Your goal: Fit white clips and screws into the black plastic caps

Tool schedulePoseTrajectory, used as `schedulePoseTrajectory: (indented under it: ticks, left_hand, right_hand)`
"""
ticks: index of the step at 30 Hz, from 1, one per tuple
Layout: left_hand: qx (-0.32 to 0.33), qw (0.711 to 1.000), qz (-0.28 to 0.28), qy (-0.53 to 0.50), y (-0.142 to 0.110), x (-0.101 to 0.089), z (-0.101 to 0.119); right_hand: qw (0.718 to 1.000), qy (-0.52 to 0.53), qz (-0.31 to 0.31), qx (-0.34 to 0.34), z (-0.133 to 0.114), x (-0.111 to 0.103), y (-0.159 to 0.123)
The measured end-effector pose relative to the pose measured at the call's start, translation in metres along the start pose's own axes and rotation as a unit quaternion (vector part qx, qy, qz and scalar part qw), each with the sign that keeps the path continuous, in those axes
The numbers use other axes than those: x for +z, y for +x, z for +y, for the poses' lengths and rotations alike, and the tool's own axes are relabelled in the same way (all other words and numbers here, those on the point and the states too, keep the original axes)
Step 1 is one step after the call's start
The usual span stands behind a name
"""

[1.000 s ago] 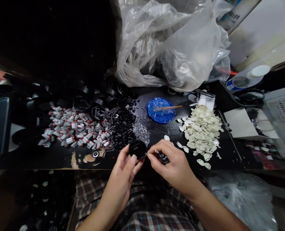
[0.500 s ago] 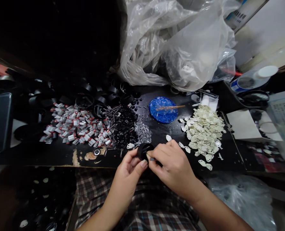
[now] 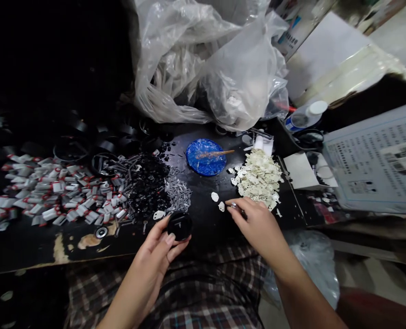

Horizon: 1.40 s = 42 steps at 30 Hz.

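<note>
My left hand [image 3: 162,249] is wrapped round a round black plastic cup [image 3: 180,226], holding it just above the table's front edge with its hollow side up. My right hand [image 3: 254,221] is apart from the cup, over the table to the right. Its fingers are pinched round a small greyish piece [image 3: 235,206], mostly hidden, whose kind I cannot make out. Just left of those fingertips lie two loose white plates with holes [image 3: 221,207]. Behind the hand is a pile of the same cream-white plates [image 3: 259,176].
A blue lid [image 3: 203,164] carries a wooden stick and smeared grease. Left of it lie grey pins [image 3: 178,189], small black parts [image 3: 148,183], springs, and grey blocks with red ends [image 3: 62,192]. Plastic bags [image 3: 206,68] fill the back; a printed carton [image 3: 377,160] stands right.
My right hand has left the black cup and moved right, towards the white plates. My left hand keeps the cup. The whole view has swung to the right.
</note>
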<state>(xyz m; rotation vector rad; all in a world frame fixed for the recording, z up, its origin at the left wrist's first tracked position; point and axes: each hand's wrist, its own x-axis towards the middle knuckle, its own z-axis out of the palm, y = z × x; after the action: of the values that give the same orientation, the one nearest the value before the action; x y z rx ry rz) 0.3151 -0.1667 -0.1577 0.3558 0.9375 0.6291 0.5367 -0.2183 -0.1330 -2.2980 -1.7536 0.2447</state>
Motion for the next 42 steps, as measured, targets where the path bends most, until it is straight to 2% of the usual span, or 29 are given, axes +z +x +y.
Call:
schedulePoseTrajectory:
  ticks: [3,6,9,12,16,19,22,28,33,42]
  left_hand:
    - [0.015,1.0,-0.005,-0.008,0.0,0.002,0.0]
    - [0.008,1.0,0.001,-0.015,-0.002,0.002,0.0]
    - [-0.003,0.999,-0.002,-0.039,-0.004,0.004,0.001]
    - [-0.02,0.996,-0.016,-0.087,-0.005,0.008,0.004]
    - [-0.012,0.992,-0.028,-0.125,-0.008,0.01,0.011]
    - [-0.003,0.992,-0.017,-0.125,-0.011,0.007,0.013]
    - [0.019,0.996,-0.029,-0.084,-0.012,0.002,0.012]
    - [0.037,0.999,-0.018,-0.031,-0.008,-0.002,0.011]
    - [0.045,0.998,0.032,0.012,-0.006,-0.002,0.01]
    - [0.065,0.997,-0.009,0.049,-0.004,-0.011,-0.001]
  right_hand:
    - [0.999,-0.036,-0.002,-0.007,0.007,0.012,0.003]
    - [1.0,-0.019,0.008,-0.002,-0.004,0.019,0.005]
    - [0.994,0.103,-0.017,-0.022,-0.025,0.018,0.004]
    - [0.965,0.248,-0.062,-0.065,-0.049,0.016,0.004]
    - [0.935,0.33,-0.094,-0.086,-0.067,0.018,0.006]
    - [0.933,0.332,-0.109,-0.087,-0.069,0.019,0.008]
    - [0.935,0.318,-0.109,-0.114,-0.067,0.017,0.009]
    - [0.949,0.244,-0.053,-0.191,-0.066,0.016,0.007]
    - [0.945,0.205,-0.006,-0.254,-0.07,0.018,0.004]
    - [0.95,0.198,0.029,-0.239,-0.075,0.017,0.007]
